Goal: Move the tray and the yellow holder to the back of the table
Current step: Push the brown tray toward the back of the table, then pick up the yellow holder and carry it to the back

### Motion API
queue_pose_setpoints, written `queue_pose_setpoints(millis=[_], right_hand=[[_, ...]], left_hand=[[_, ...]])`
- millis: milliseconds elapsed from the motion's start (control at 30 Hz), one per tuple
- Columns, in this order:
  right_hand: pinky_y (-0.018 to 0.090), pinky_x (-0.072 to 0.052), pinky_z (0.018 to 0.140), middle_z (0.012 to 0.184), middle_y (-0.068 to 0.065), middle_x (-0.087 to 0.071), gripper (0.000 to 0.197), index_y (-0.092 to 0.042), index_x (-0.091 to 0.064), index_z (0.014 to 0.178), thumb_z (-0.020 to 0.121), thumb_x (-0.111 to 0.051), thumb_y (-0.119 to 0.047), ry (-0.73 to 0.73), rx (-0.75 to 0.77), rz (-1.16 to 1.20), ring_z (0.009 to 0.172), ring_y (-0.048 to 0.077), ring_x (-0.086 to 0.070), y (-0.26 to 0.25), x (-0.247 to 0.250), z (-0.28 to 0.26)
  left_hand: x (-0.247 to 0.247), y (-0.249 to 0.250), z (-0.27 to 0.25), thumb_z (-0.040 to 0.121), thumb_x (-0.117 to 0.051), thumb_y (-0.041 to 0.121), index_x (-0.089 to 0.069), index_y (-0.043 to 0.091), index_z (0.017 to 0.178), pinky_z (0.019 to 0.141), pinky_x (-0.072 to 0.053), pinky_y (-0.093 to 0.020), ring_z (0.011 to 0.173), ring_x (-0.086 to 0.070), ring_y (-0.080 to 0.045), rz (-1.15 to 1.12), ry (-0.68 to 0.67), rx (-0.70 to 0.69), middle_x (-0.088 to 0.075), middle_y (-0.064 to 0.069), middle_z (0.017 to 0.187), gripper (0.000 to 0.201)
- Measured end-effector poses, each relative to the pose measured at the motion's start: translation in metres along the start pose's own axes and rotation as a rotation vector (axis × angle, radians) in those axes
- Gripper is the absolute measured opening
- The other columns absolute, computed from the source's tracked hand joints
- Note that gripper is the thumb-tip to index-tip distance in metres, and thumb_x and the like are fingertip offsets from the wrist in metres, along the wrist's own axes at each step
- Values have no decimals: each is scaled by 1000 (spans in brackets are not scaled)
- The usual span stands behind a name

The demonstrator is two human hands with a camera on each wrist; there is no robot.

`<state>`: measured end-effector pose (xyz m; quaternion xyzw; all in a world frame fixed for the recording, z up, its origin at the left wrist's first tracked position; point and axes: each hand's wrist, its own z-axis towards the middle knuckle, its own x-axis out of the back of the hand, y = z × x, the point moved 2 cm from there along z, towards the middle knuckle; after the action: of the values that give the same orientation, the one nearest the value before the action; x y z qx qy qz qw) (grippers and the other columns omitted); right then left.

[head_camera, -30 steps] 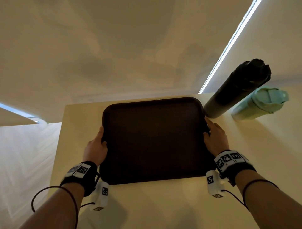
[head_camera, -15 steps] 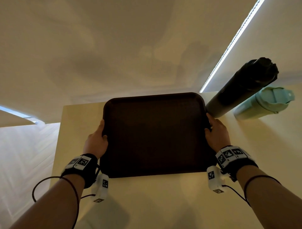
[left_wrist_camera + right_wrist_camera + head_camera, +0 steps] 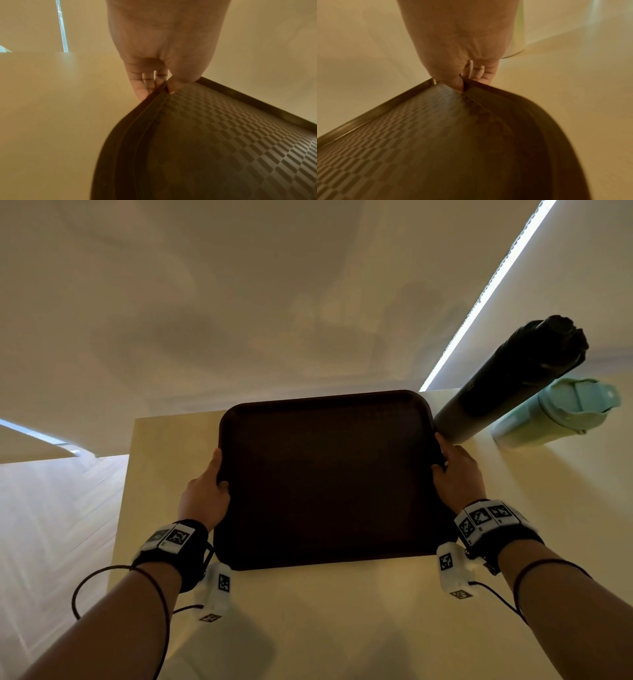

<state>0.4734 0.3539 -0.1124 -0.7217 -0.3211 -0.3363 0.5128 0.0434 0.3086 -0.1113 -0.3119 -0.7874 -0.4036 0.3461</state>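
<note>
A dark brown tray (image 3: 329, 481) with a checkered floor lies flat at the far end of the pale table (image 3: 342, 628), its far edge at the table's back edge near the wall. My left hand (image 3: 205, 491) grips its left rim, thumb over the lip and fingers beneath, as the left wrist view shows on the tray (image 3: 223, 142) under my left hand (image 3: 157, 83). My right hand (image 3: 455, 470) grips the right rim the same way; the right wrist view shows the tray (image 3: 436, 142) and right hand (image 3: 467, 75). No yellow holder is in view.
A tall black bottle (image 3: 513, 378) stands right beside the tray's far right corner, close to my right hand. A mint green bottle (image 3: 561, 412) stands just right of it. The table's left edge (image 3: 123, 508) drops to a light wood floor.
Both hands have carried the tray away from me toward the back of the table. Its far right corner now sits close to the black bottle.
</note>
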Motion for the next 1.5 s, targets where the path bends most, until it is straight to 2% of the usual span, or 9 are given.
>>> queue_pose_setpoints(millis=[267, 366, 466, 700, 833, 999, 1166, 1333, 1499], right_hand=[[50, -47, 94, 124, 18, -55, 62, -23, -34, 143, 86, -57, -20, 44, -8, 27, 111, 37, -54, -1, 11, -14], [50, -45, 95, 124, 16, -53, 56, -21, -40, 139, 85, -57, -23, 116, 11, 23, 115, 34, -48, -8, 17, -33], [41, -46, 94, 123, 12, -54, 47, -18, -47, 132, 87, -57, -23, 129, 71, 129, 111, 26, -52, -28, 14, -66], [16, -45, 75, 107, -4, -59, 28, -20, -59, 119, 92, -54, -27, -581, 224, 237, 93, 6, -57, -102, -56, -187], [18, -46, 78, 111, -2, -61, 29, -23, -59, 119, 91, -56, -32, -801, 263, 266, 95, 9, -60, -139, -102, -257], [27, -43, 97, 137, -1, -49, 50, -26, -47, 135, 89, -57, -42, -980, 179, 337, 119, 14, -52, -170, -148, -321], [33, -38, 106, 139, 3, -49, 53, -21, -47, 137, 88, -60, -36, -917, 156, 353, 127, 17, -47, -186, -169, -353], [30, -39, 106, 135, 1, -54, 50, -19, -50, 134, 88, -61, -35, -816, 104, 395, 125, 13, -50, -186, -179, -361], [26, -41, 102, 132, 0, -55, 46, -17, -52, 133, 90, -59, -32, -726, 65, 462, 119, 9, -51, -204, -181, -338]], left_hand=[[14, -6, -5, 90, -43, 36, -11, 38, 151, 79, -50, -44, 80, -62, -33, -56, 69, 76, -65, -14, 85, 69], [27, -16, -12, 85, -48, 36, -33, 33, 146, 88, -51, -47, 87, -64, -34, -106, 60, 108, -68, -9, 85, 62], [45, -20, -41, 87, -54, 29, -58, 20, 123, 72, -54, -37, 76, -65, -31, -246, 13, 154, -66, -9, 78, 38], [77, -81, -148, 94, -50, 22, -66, 15, 104, 71, -48, -34, 81, -60, -26, -373, -57, 209, -66, -10, 89, 20], [77, -148, -202, 93, -52, 32, -66, 26, 95, 74, -49, -37, 95, -61, -25, -363, -8, 353, -66, -5, 99, 16], [53, -199, -248, 91, -50, 45, -63, 18, 118, 85, -49, -45, 121, -50, -27, -493, -147, 537, -57, -6, 127, 40], [40, -212, -271, 72, -66, 58, -57, 22, 131, 93, -50, -50, 127, -50, -27, -790, -344, 540, -57, -3, 133, 70], [33, -203, -267, 88, -59, 34, -66, 19, 116, 85, -54, -45, 114, -57, -31, -830, -347, 521, -63, -12, 119, 32], [44, -194, -241, 91, -56, 31, -64, 16, 118, 83, -54, -44, 110, -58, -28, -842, -346, 507, -63, -11, 116, 32]])
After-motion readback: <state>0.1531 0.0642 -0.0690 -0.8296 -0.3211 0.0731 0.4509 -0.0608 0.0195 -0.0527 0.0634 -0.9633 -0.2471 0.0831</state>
